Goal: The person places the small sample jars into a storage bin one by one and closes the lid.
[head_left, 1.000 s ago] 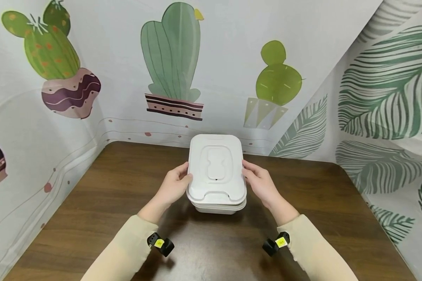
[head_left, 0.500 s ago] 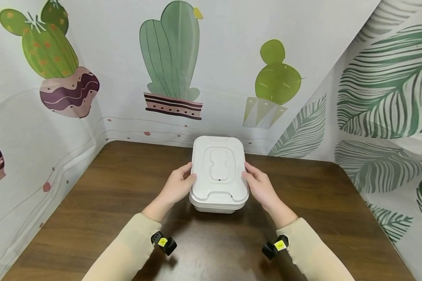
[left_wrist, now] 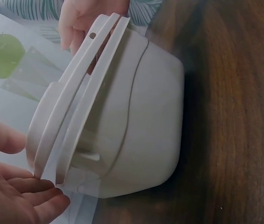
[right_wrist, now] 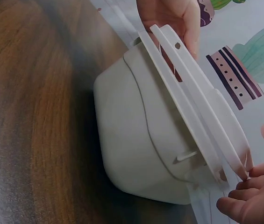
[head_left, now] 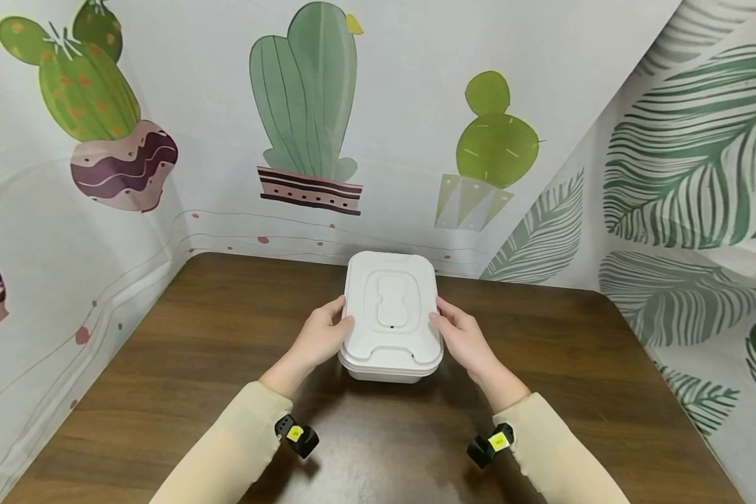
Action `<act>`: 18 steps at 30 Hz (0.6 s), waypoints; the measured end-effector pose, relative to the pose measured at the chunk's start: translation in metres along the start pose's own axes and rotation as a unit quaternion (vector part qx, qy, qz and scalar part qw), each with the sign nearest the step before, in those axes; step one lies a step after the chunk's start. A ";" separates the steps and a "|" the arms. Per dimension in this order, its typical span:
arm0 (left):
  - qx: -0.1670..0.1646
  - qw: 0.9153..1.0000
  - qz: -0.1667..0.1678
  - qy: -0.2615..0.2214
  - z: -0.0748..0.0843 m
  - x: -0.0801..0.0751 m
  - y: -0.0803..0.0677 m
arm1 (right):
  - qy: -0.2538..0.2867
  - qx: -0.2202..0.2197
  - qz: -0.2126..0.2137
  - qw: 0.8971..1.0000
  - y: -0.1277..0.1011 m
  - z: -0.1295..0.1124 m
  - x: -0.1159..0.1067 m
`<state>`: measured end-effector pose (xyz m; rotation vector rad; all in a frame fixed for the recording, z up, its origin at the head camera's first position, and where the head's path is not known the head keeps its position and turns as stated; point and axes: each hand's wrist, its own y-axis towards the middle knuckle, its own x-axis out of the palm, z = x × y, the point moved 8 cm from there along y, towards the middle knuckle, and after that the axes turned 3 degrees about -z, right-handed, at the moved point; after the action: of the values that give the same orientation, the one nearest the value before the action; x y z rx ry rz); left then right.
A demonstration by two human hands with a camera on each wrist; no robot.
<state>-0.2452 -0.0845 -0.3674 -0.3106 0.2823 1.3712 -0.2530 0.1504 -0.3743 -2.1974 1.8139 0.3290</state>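
Observation:
A white plastic box (head_left: 384, 377) stands upright on the table. Just above its rim is a white lid (head_left: 392, 294) with a raised oval in its middle. My left hand (head_left: 318, 339) holds the lid's left edge, thumb on top and fingers beneath. On the opposite edge, my right hand (head_left: 469, 343) grips it the same way. Both wrist views show a narrow gap between the lid (left_wrist: 68, 100) and the box (left_wrist: 146, 126). A small hole shows near one end of the lid (right_wrist: 192, 74). The inside of the box is hidden.
The box rests on a dark brown wooden table (head_left: 214, 329) with rounded back corners. Behind it hangs a white cloth (head_left: 409, 140) printed with cacti and leaves. Black wrist cameras (head_left: 302, 441) are strapped over both sleeves.
Both hands have shifted the lid slightly right, then lowered it and brought it a little nearer to me. It lines up more closely with the box, which has stayed in place.

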 end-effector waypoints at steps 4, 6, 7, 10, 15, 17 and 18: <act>0.000 1.000 0.001 0.001 -0.002 0.001 0.001 | -0.004 0.002 -0.001 1.000 0.002 0.004 0.003; 0.000 1.000 0.001 0.000 -0.003 0.001 0.002 | -0.005 0.003 -0.003 1.000 0.002 0.005 0.004; -0.001 1.000 0.000 0.002 -0.004 0.001 0.002 | -0.003 0.004 -0.004 1.000 0.003 0.006 0.005; -0.005 1.000 0.000 0.009 -0.006 0.002 0.003 | -0.001 0.004 -0.007 1.000 0.003 0.009 0.007; -0.012 1.000 -0.001 0.010 -0.009 0.003 0.003 | -0.001 0.004 -0.013 1.000 0.003 0.010 0.008; -0.013 1.000 -0.001 0.009 -0.010 0.004 0.004 | -0.002 0.005 -0.015 1.000 0.004 0.011 0.008; -0.014 1.000 -0.001 0.008 -0.010 0.004 0.004 | -0.004 0.004 -0.015 1.000 0.004 0.011 0.008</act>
<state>-0.2486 -0.0844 -0.3787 -0.3448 0.2770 1.3717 -0.2554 0.1460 -0.3873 -2.2126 1.7731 0.3224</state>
